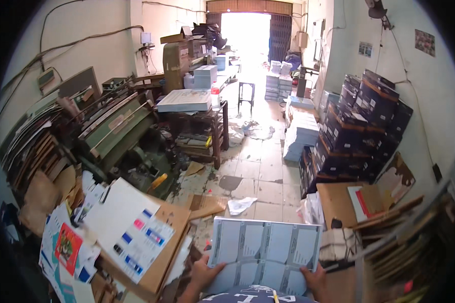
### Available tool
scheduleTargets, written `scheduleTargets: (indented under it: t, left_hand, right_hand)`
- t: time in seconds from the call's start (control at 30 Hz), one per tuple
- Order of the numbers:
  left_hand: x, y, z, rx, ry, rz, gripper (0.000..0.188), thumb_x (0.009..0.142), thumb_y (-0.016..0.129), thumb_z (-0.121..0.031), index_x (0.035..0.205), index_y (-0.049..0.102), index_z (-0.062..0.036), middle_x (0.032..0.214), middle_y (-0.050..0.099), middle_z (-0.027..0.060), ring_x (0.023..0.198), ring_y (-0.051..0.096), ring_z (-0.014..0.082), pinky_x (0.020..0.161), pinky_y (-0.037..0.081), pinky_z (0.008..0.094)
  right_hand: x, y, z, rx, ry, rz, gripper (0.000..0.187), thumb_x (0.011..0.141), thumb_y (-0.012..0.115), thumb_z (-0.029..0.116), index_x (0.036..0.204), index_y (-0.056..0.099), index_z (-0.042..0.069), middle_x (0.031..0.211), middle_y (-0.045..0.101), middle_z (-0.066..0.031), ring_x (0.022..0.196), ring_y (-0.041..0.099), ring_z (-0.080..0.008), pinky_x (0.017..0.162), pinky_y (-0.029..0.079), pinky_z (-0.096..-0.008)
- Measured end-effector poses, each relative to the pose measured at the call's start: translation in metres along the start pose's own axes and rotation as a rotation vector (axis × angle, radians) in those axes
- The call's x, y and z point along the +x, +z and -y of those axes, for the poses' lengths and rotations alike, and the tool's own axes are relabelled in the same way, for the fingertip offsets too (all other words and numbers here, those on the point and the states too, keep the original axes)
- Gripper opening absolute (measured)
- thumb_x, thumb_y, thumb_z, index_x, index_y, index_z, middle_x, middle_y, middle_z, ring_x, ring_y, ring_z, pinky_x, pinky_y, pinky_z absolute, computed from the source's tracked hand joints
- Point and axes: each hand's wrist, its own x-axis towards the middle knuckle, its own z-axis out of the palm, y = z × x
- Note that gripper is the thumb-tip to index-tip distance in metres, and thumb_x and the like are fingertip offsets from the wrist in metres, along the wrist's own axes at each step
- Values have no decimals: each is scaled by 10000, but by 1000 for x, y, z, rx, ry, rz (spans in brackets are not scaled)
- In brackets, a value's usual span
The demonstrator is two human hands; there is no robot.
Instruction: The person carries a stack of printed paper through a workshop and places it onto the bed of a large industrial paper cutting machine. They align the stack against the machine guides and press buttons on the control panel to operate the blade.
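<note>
Two bare hands hold a wide printed sheet in a crowded workshop

At the near centre, close to the wearer's dark blue top (237, 297), a printed sheet (265, 245) covered in pale grey-blue panels is held tilted, its printed face toward the wearer. It may be several sheets together; the thickness is hard to tell. The left hand (203, 272) grips the left side, thumb laid over the face. The right hand (314, 279) grips the right side, its thumb at the edge. Both hands are closed on it, though the fingers behind are hidden. Holding opposite sides probably keeps the broad surface from sagging, and the tilt seems to suit looking at it.

Near left, loose papers, including a red picture sheet (68, 248), lie by a cardboard panel (174, 214), which perhaps serves as a flat rest. Near right is an open cardboard box (333, 199).

Farther left, a green machine (119, 131) stands beside a wooden table (216, 136) bearing a broad white stack (184, 101) and a bottle (215, 96). Along the right wall, dark boxes (338, 134) are piled high beside paper stacks (301, 131), likely to leave the tiled floor (263, 166) passable toward the bright far doorway (245, 40).
</note>
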Motion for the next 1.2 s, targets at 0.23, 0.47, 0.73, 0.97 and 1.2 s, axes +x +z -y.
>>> scheduleTargets:
  t: [0.23, 0.47, 0.73, 0.97, 1.2]
  left_hand:
    - [302, 75, -35, -20, -42, 215, 550, 763, 796, -457, 1070, 664, -20, 818, 722, 139, 676, 699, 192, 607, 545, 317]
    - [571, 198, -75, -16, -82, 147, 526, 776, 795, -414, 1083, 651, -12, 788, 715, 116, 658, 686, 187, 592, 542, 321]
    - [834, 286, -126, -130, -168, 15, 518, 767, 801, -418, 1031, 643, -2, 802, 708, 138, 675, 685, 186, 619, 544, 334]
    - [1130, 336, -157, -20, -224, 46, 556, 757, 794, -470, 1022, 641, -7, 814, 707, 176, 694, 701, 248, 642, 545, 370]
    - [1384, 352, -194, 42, -180, 45, 560, 759, 789, -479, 1042, 645, -18, 841, 717, 160, 758, 708, 245, 696, 541, 363]
  right_hand:
    - [241, 30, 45, -240, 29, -191, 654, 840, 730, 331, 1282, 514, -99, 1117, 652, -250, 1043, 619, -362, 948, 469, -424]
    - [561, 40, 80, -155, -69, -179, 458, 791, 786, 222, 1089, 610, -77, 914, 708, -177, 842, 682, -210, 751, 543, -351]
    - [904, 67, 117, -96, -117, -14, 445, 782, 788, 242, 1069, 629, -58, 939, 726, -172, 874, 703, -250, 799, 534, -374]
    - [1179, 150, 181, 97, -25, 17, 428, 818, 767, 181, 1126, 605, -68, 1011, 708, -166, 933, 669, -222, 823, 520, -339]
    - [1417, 223, 222, 135, -54, -13, 412, 832, 745, 144, 1139, 593, -85, 1021, 701, -159, 952, 648, -195, 847, 508, -327]
